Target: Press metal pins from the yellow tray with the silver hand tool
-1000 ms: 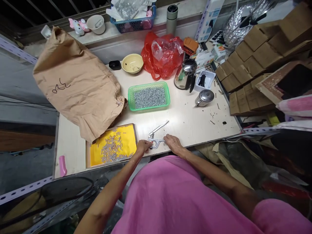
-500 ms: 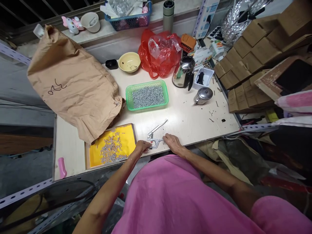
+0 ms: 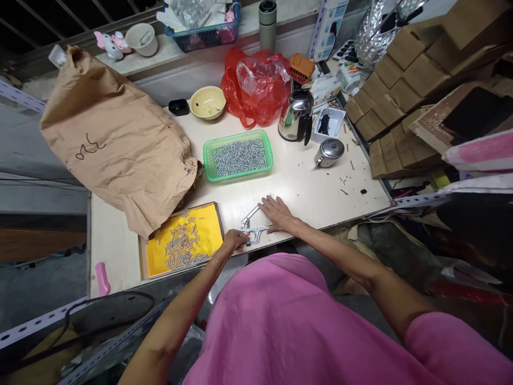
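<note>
On the table's front edge lies a silvery metal hand tool (image 3: 253,233) with a long raised lever, a spring and a small red spot. My left hand (image 3: 235,240) pinches at the tool's left end; whatever is between its fingertips is too small to make out. My right hand (image 3: 278,215) spans the tool's two handles, fingers over the lever's end and thumb at the lower handle, covering both tips. Left of the tool, small metal pins (image 3: 182,241) lie scattered on a yellow-lined tray (image 3: 212,214). Behind it, a green basket (image 3: 238,177) holds many similar silvery pieces.
A large brown paper sack (image 3: 120,155) leans at the left. Further back are a cream bowl (image 3: 207,102), a red plastic bag (image 3: 256,99), a steel kettle (image 3: 295,117) and a lidded steel cup (image 3: 329,153). Cardboard boxes (image 3: 409,91) are stacked on the right.
My right hand has moved from the lower handle's end up and left, its fingers now over the lever's end. My left hand stays at the tool. The view has shifted slightly.
</note>
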A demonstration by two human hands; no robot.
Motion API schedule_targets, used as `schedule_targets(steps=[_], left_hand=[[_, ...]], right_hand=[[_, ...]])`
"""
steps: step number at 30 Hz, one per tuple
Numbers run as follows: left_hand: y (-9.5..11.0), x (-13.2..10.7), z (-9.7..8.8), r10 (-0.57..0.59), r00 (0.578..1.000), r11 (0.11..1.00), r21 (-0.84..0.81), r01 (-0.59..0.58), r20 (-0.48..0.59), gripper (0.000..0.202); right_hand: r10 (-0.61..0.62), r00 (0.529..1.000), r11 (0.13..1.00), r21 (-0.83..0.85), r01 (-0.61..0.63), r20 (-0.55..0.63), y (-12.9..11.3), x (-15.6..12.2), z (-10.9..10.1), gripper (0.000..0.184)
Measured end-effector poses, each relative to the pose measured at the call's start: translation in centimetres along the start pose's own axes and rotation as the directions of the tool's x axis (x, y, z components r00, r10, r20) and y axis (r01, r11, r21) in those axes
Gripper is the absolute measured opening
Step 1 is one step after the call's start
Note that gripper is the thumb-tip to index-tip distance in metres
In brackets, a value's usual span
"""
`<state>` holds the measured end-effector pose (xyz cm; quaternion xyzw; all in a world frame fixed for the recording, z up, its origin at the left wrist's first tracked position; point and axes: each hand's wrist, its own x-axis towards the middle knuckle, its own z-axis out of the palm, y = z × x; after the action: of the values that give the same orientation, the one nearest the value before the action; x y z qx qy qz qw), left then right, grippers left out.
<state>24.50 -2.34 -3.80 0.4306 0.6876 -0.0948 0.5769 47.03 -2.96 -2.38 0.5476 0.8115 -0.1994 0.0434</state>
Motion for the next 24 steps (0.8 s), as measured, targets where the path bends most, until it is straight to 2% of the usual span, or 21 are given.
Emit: schedule_targets(steps=[5, 9, 11, 13, 14, 15, 16, 18, 19, 20, 21, 24], left_hand=[[0.3, -0.7, 0.3, -0.018, 1.0, 0.999, -0.035, 0.017, -0.019, 0.022], [0.0, -1.3, 0.4, -0.034, 0.999, 0.997, -0.073, 0.034, -0.005, 0.024], [-0.3, -1.8, 0.4, -0.021, 0.999, 1.0, -0.008, 0.021, -0.025, 0.024], [-0.4, -2.5, 0.6, 0.096, 0.989, 0.983, 0.164, -0.077, -0.111, 0.023], [-0.3, -2.8, 0.8, 0.209, 0.963, 0.947, 0.28, -0.156, -0.17, 0.021], [0.0, -3.1, 1.1, 0.349, 0.913, 0.882, 0.404, -0.244, -0.21, 0.019], [0.4, -3.3, 1.4, 0.492, 0.843, 0.788, 0.522, -0.326, -0.216, 0.016], [1.7, -3.4, 2.3, 0.706, 0.697, 0.569, 0.69, -0.447, -0.131, 0.025], [2.5, -3.3, 2.6, 0.762, 0.645, 0.47, 0.738, -0.484, -0.062, 0.034], [3.2, -3.0, 3.0, 0.791, 0.612, 0.388, 0.768, -0.509, 0.006, 0.043], [3.9, -2.7, 3.2, 0.801, 0.596, 0.326, 0.789, -0.521, 0.063, 0.05], [4.9, -1.9, 3.4, 0.777, 0.606, 0.219, 0.829, -0.515, 0.172, 0.056]], right_hand=[[-0.044, 0.999, 0.996, -0.08, 0.042, -0.02, -0.6, 0.0, 0.0, 0.093], [-0.035, 0.998, 0.995, -0.091, 0.03, -0.051, -1.2, -0.9, 0.6, 0.072], [-0.038, 0.998, 0.996, -0.078, 0.034, -0.055, -1.4, -1.2, 0.9, 0.058], [-0.036, 0.998, 0.998, -0.06, 0.033, -0.051, -1.7, -1.4, 1.2, 0.045], [-0.031, 0.998, 0.998, -0.05, 0.029, -0.05, -1.8, -1.5, 1.3, 0.041], [-0.024, 0.998, 0.999, -0.041, 0.022, -0.049, -1.9, -1.5, 1.3, 0.038], [-0.016, 0.999, 0.999, -0.034, 0.014, -0.051, -2.0, -1.5, 1.3, 0.036], [-0.004, 0.998, 1.0, -0.025, 0.003, -0.055, -2.1, -1.7, 1.2, 0.036], [0.001, 0.999, 1.0, -0.019, -0.002, -0.054, -2.2, -1.7, 1.1, 0.038], [0.004, 0.999, 1.0, -0.012, -0.005, -0.05, -2.2, -1.9, 1.0, 0.041], [0.008, 0.999, 1.0, -0.005, -0.008, -0.044, -2.1, -2.0, 0.9, 0.046], [0.065, 0.997, 0.998, 0.006, -0.065, -0.032, -2.0, -2.5, 0.7, 0.068]])
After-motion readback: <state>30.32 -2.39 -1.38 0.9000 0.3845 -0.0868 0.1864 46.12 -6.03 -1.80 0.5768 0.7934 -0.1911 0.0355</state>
